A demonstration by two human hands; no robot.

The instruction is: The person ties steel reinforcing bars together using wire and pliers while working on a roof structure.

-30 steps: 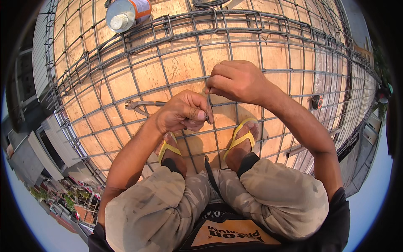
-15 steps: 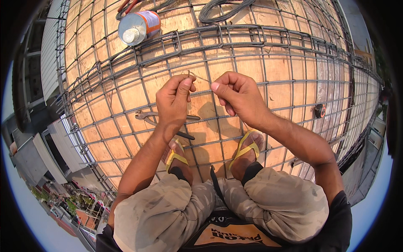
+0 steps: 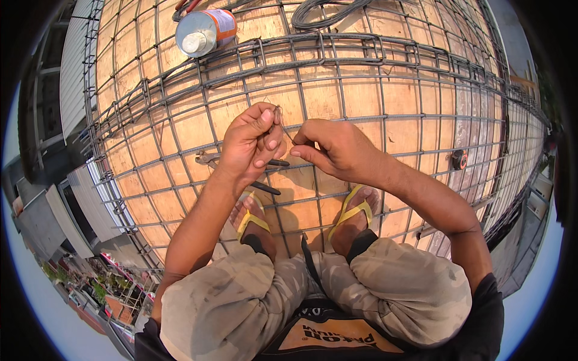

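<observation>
A thin piece of tie wire (image 3: 279, 113) is pinched between the thumb and fingers of my left hand (image 3: 253, 141), its bent end rising above the fingertips. My right hand (image 3: 334, 147) is closed close beside it, thumb against curled index finger, on the lower end of the same wire. Both hands are over a grid of steel rebar (image 3: 409, 115). Partly behind my left hand and wrist lie pincers (image 3: 208, 158), their jaws to the left and two dark handles to the right.
Plywood sheeting (image 3: 355, 102) lies under the rebar. A raised rebar cage (image 3: 355, 57) crosses beyond my hands. Past it are a metal can (image 3: 201, 37) and a wire coil (image 3: 325, 15). A round black-and-orange object (image 3: 459, 159) sits at right. My sandalled feet (image 3: 355, 213) stand on the grid.
My right hand has turned, knuckles up, and come lower and closer to my left. The wire, stretched sideways before, now bends down between the hands. My left hand has rolled, showing more finger.
</observation>
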